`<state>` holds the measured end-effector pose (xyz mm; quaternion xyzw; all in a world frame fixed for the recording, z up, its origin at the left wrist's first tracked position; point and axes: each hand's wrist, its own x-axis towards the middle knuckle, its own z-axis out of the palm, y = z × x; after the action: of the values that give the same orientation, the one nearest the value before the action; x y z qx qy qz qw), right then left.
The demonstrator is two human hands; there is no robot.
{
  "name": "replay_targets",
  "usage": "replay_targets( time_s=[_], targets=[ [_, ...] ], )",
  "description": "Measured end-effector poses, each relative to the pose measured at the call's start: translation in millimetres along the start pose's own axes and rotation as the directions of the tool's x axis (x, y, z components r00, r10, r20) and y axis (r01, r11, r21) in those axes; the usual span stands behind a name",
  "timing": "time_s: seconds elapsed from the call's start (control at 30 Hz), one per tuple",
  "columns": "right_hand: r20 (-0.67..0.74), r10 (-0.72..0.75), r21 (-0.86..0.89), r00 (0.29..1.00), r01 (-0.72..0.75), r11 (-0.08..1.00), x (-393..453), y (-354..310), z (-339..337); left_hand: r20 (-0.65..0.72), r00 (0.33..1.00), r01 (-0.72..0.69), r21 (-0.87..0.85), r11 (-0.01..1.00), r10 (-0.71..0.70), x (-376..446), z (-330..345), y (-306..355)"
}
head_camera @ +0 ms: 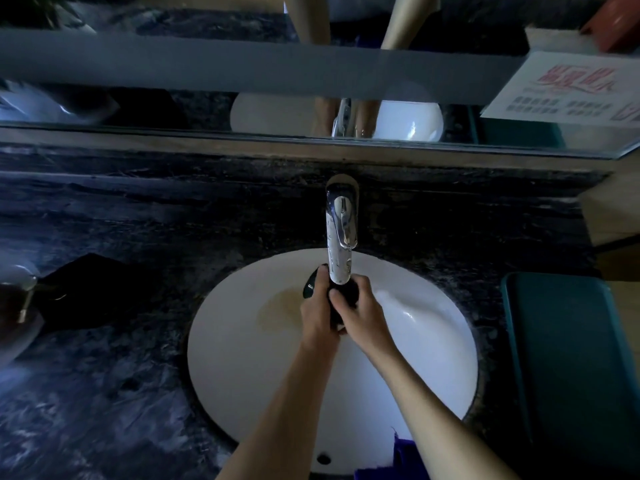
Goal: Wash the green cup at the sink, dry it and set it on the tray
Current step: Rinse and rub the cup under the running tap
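Stage: washing | our left hand (317, 320) and right hand (360, 315) both curl around the green cup (311, 285) under the faucet (341, 233) | left: drying, then the teal tray (568, 358).

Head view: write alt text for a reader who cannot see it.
Both hands, left hand and right hand, grip a dark green cup under the chrome faucet, over a white oval sink. A teal tray lies on the dark marble counter to the right.
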<state>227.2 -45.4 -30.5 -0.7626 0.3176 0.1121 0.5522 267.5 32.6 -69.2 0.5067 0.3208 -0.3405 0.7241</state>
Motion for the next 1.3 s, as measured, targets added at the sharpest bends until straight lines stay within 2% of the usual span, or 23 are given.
replay_targets(
  time_s=[0.03, 0.07, 0.13, 0.17, 0.2, 0.23, 0.27, 0.33, 0.4, 0.47, 0.53, 0.6, 0.67, 0.77, 0.83, 0.9, 0.93, 1.0, 1.03, 1.1, 1.17, 1.23, 1.3],
  targets=[
    [-0.019, -0.002, 0.000, 1.000, 0.002, 1.000, -0.6, -1.0, 0.4, 0.015, 1.000, 0.006, 0.016, 1.000, -0.006, -0.6, 1.4, 0.9],
    [-0.022, 0.053, 0.103, 0.998, -0.050, 0.993, -1.4, -5.5, -1.6, 0.031, 0.999, 0.019, 0.019, 1.000, -0.020, 2.7, -1.0, -1.0],
    [0.071, 0.284, 0.356, 0.956, -0.290, 0.888, 2.1, -12.1, -6.1, 0.073, 0.996, 0.052, -0.026, 0.998, -0.050, 0.7, -2.6, 2.0],
    [0.150, 0.374, 0.421, 0.915, -0.401, 0.814, 4.8, -13.6, -8.1, 0.078, 0.995, 0.062, -0.069, 0.996, -0.056, -1.2, -2.4, 3.8],
    [0.203, 0.417, 0.436, 0.886, -0.463, 0.772, 7.6, -13.5, -8.5, 0.066, 0.996, 0.058, -0.111, 0.992, -0.051, 2.4, -3.2, 1.2],
    [0.220, 0.406, 0.420, 0.887, -0.461, 0.782, 9.4, -12.8, -7.0, 0.043, 0.998, 0.060, -0.133, 0.989, -0.055, 0.5, -1.7, 1.4],
    [0.192, 0.354, 0.401, 0.916, -0.402, 0.823, 10.1, -11.9, -3.1, 0.010, 0.999, 0.050, -0.135, 0.990, -0.049, -0.4, -0.3, 0.0],
    [0.041, 0.155, 0.246, 0.987, -0.160, 0.956, 8.9, -5.0, 4.5, -0.056, 0.998, 0.015, -0.098, 0.995, -0.020, -2.2, 2.7, -1.3],
    [-0.046, -0.007, 0.067, 0.999, 0.010, 0.998, 4.3, -1.8, 8.9, -0.058, 0.998, -0.007, -0.064, 0.998, 0.003, -3.8, 2.9, -1.3],
    [-0.047, 0.057, 0.137, 0.997, -0.051, 0.989, 3.0, -5.9, 7.3, -0.024, 1.000, -0.003, -0.075, 0.997, 0.001, -3.6, 0.8, 0.6],
    [0.032, 0.275, 0.284, 0.961, -0.273, 0.919, 7.3, -11.8, 2.5, 0.025, 1.000, 0.013, -0.107, 0.994, -0.011, -2.1, -2.7, 2.4],
    [0.119, 0.390, 0.296, 0.913, -0.408, 0.864, 10.3, -18.7, -0.4, 0.012, 1.000, 0.023, -0.179, 0.984, -0.021, -1.3, -3.5, 0.7],
    [0.043, 0.289, 0.229, 0.956, -0.291, 0.929, 12.6, -13.0, 6.4, -0.040, 0.998, 0.030, -0.219, 0.975, -0.040, -5.8, 0.2, 0.9],
    [-0.128, -0.028, 0.023, 0.991, 0.031, 0.999, 3.2, -2.6, 19.9, -0.085, 0.996, -0.043, -0.136, 0.990, 0.031, -5.2, 1.3, -1.3],
    [-0.181, -0.058, 0.032, 0.982, 0.065, 0.997, -4.6, -4.4, 21.3, -0.009, 0.999, -0.047, -0.091, 0.995, 0.046, -5.0, -1.5, -1.6],
    [-0.150, 0.062, 0.150, 0.987, -0.039, 0.988, -2.8, -6.7, 16.9, 0.053, 0.999, -0.005, -0.107, 0.994, 0.010, -3.3, -4.2, -1.5],
    [-0.105, 0.167, 0.223, 0.980, -0.141, 0.965, 1.9, -8.7, 14.2, 0.065, 0.998, 0.023, -0.121, 0.992, -0.016, -2.8, -5.6, -1.2],
    [0.019, 0.372, 0.333, 0.928, -0.357, 0.873, 10.0, -15.1, 8.4, 0.044, 0.998, 0.054, -0.143, 0.988, -0.048, -5.5, -5.4, 0.5],
    [0.064, 0.408, 0.337, 0.911, -0.405, 0.850, 10.4, -19.6, 6.4, 0.032, 0.998, 0.059, -0.157, 0.986, -0.054, -7.3, -4.2, 0.8],
    [0.059, 0.339, 0.246, 0.939, -0.343, 0.907, 7.9, -20.8, 7.6, 0.005, 0.996, 0.085, -0.185, 0.979, -0.085, -9.0, -4.5, 1.4],
    [-0.008, 0.105, 0.069, 0.994, -0.104, 0.992, -0.7, -16.7, 8.9, 0.000, 0.996, 0.087, -0.205, 0.975, -0.089, -9.3, -4.9, 4.3],
    [0.007, -0.097, -0.005, 0.995, 0.097, 0.995, -7.6, -10.2, 8.0, 0.039, 0.995, 0.101, -0.179, 0.979, -0.096, -8.9, -6.4, 6.1],
    [0.059, -0.165, 0.006, 0.985, 0.165, 0.986, -5.8, 0.6, 5.8, 0.109, 0.989, 0.123, -0.250, 0.961, -0.098, -8.4, -7.8, 9.4]
  ],
)
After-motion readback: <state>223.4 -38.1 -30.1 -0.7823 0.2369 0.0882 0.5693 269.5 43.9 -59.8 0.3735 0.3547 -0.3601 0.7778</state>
